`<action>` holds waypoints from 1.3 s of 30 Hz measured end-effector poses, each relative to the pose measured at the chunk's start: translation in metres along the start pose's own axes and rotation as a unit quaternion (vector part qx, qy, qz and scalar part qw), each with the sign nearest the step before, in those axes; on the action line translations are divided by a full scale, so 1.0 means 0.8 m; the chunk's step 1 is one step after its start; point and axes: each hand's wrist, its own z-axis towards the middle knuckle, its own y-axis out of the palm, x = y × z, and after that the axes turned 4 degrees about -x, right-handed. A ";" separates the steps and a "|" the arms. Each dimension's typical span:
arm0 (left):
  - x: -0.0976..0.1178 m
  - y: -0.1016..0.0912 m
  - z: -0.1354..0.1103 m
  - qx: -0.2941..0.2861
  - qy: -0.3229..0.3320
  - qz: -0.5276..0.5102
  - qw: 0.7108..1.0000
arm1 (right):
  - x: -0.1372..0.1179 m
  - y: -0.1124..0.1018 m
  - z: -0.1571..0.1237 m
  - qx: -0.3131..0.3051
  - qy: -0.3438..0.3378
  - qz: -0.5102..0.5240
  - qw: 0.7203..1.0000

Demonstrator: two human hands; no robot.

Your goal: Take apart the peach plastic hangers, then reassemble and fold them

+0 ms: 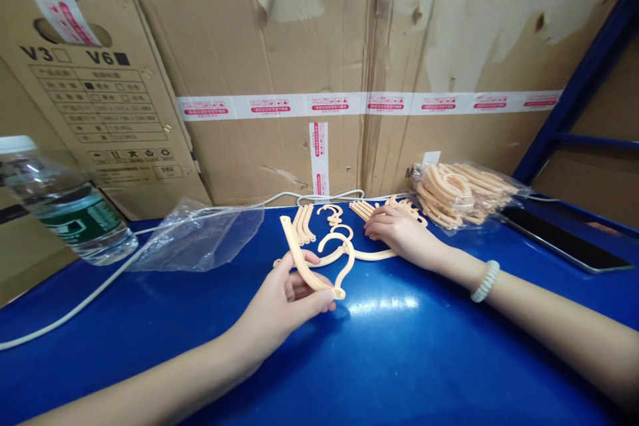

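Note:
My left hand (294,293) is closed on a partly joined beige plastic hanger (299,263), raised above the table. It has one curved arm and a hook (349,259), meeting at my fingertips. Behind it a hanger (372,255) with two arms spread lies on the table, partly covered by my left hand and the held piece. My right hand (399,233) reaches over the loose parts at the back, its fingers bent down and together. What its fingertips grip, if anything, is hidden. Loose hanger arms (362,210) lie just beyond those fingers.
More loose arms (303,223) and hooks (330,214) lie at the back. A clear bag of hanger parts (459,193) and a phone (564,236) are at right. At left are an empty-looking plastic bag (200,239), a water bottle (74,213) and a white cable (100,286). Cardboard (274,160) stands behind.

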 end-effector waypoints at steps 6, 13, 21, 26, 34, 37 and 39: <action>0.000 -0.002 -0.001 0.013 -0.001 -0.006 1.000 | -0.027 -0.016 -0.005 0.103 0.064 0.099 0.988; 0.001 -0.001 -0.001 0.026 -0.006 -0.011 1.000 | -0.097 -0.029 -0.013 0.187 0.169 0.520 0.816; 0.004 0.000 -0.001 0.021 -0.010 -0.016 1.000 | -0.119 -0.018 -0.015 0.185 0.248 0.620 0.721; 0.005 0.001 -0.001 0.024 -0.013 -0.018 0.999 | -0.120 -0.012 -0.018 0.155 0.280 0.677 0.662; 0.006 0.001 -0.004 0.022 -0.010 -0.012 1.000 | -0.126 -0.001 -0.016 0.059 0.276 0.733 0.619; 0.007 0.001 -0.004 0.013 -0.013 -0.009 1.000 | -0.131 0.001 -0.015 0.049 0.257 0.728 0.634; 0.007 0.001 -0.005 0.006 -0.012 -0.010 1.000 | -0.133 0.004 -0.016 0.029 0.250 0.727 0.639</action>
